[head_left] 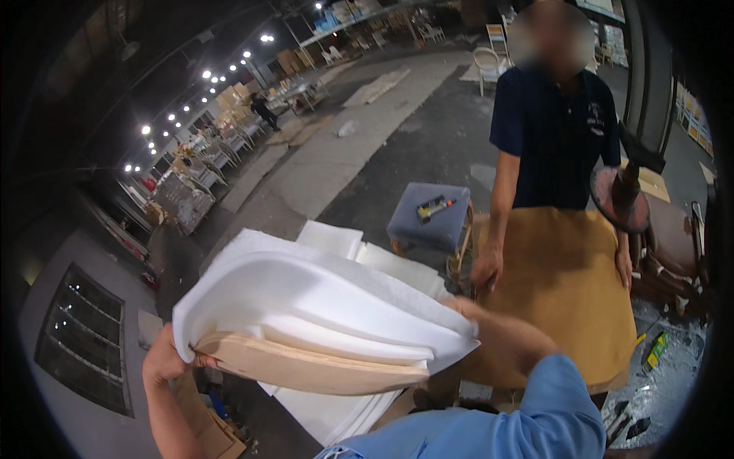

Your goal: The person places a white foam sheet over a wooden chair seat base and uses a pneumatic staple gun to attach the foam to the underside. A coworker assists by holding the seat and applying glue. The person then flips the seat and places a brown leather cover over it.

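Observation:
In front of me I hold up a curved plywood panel [306, 369] with thick white foam sheets [306, 279] layered over it. The foam bends over the wood and sticks out past its edges. My left hand [167, 356] is closed round the left end, where the foam and the wood meet. At the right end my right hand [465, 307] grips the foam's far edge; its fingers are partly hidden and slightly blurred. Below and behind the panel lie more white foam sheets [321, 417].
Across from me a person in a dark shirt [556, 138] stands at a table covered in tan board [558, 298]. A grey-cushioned stool [409, 206] carries a power tool [434, 209]. Clear plastic wrap [677, 382] with hand tools lies at right. Chairs [218, 157] line the far left.

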